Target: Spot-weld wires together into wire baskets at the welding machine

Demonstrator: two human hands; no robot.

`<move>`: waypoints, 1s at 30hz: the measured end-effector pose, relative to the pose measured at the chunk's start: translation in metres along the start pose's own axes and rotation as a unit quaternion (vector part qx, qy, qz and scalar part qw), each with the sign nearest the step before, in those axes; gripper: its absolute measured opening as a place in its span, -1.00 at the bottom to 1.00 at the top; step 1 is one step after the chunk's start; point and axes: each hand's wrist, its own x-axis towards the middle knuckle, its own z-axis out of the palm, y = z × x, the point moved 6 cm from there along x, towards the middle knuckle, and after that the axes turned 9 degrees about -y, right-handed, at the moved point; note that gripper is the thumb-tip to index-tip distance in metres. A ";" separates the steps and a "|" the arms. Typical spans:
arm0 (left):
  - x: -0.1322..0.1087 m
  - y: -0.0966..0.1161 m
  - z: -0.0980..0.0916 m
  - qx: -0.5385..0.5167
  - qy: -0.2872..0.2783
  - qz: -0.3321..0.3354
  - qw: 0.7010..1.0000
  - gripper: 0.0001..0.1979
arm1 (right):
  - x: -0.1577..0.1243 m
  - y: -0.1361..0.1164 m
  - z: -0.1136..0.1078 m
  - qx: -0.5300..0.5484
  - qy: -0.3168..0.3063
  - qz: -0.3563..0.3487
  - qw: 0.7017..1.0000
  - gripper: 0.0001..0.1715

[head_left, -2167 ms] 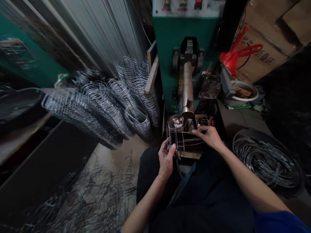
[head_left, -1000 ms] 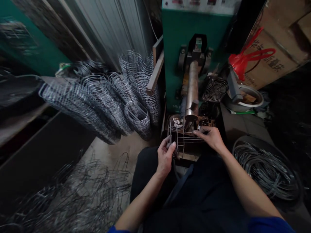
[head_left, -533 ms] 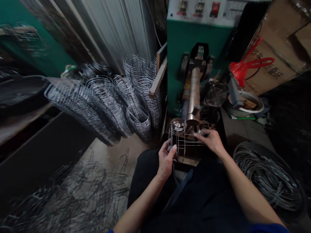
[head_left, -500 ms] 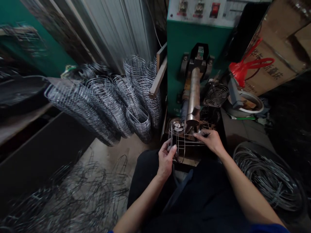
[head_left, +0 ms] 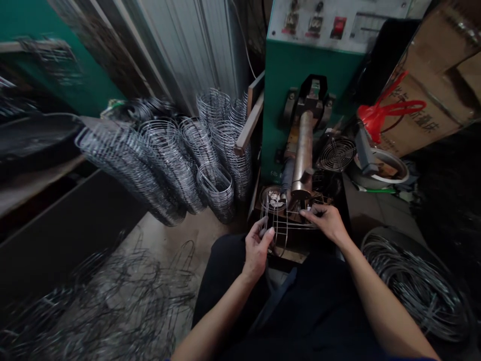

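Observation:
My left hand is closed on the left end of a wire frame, thumb and fingers pinching its thin rods. The frame is made of bent loops joined by long straight wires. At its right end my right hand pinches a wire between thumb and fingertips; the exact contact is small and dark. Just beyond the hands, the thick metal cylinder of a green machine points down toward the frame. Part of the frame lies over a round dish with white pieces beneath the cylinder.
Stacks of wire loops stand on the floor to the left, with loose wire pieces strewn nearer. At right are a coil of wire, a bowl, a fan guard and a cardboard box. A bar juts out beside the machine.
The view has shifted slightly, so the machine and stacks appear a little farther right and lower. Both hands keep their grip on the wire frame, almost unmoved.

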 end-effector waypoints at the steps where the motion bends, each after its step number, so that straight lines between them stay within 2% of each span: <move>1: 0.001 0.000 0.000 0.000 -0.001 0.001 1.000 -0.41 | 0.000 -0.001 -0.001 0.001 0.002 0.000 1.000 -0.31; 9: 0.007 0.002 0.007 -0.013 -0.008 0.005 1.000 -0.35 | 0.004 -0.001 -0.004 0.018 0.003 -0.005 1.000 -0.33; 17: 0.008 0.004 0.010 -0.015 -0.018 -0.008 1.000 -0.40 | 0.005 -0.002 -0.005 -0.007 0.015 0.007 1.000 -0.32; 20: 0.007 0.004 0.012 -0.016 -0.013 -0.010 1.000 -0.40 | 0.002 0.005 -0.012 -0.003 0.024 0.000 1.000 -0.34; 23: -0.003 0.009 0.010 -0.021 -0.020 -0.022 0.999 -0.37 | -0.019 0.021 -0.027 0.028 0.030 -0.012 0.999 -0.35; 26: -0.024 0.024 0.003 -0.049 -0.035 -0.085 0.995 -0.25 | -0.058 0.039 -0.035 0.071 -0.021 0.016 0.997 -0.34; 28: -0.039 0.040 -0.001 -0.068 -0.094 -0.127 0.985 -0.15 | -0.086 0.046 -0.031 0.106 -0.078 0.068 0.989 -0.36; 30: -0.051 0.060 -0.005 -0.070 -0.174 -0.118 0.975 -0.03 | -0.108 0.048 -0.022 0.140 -0.119 0.126 0.975 -0.39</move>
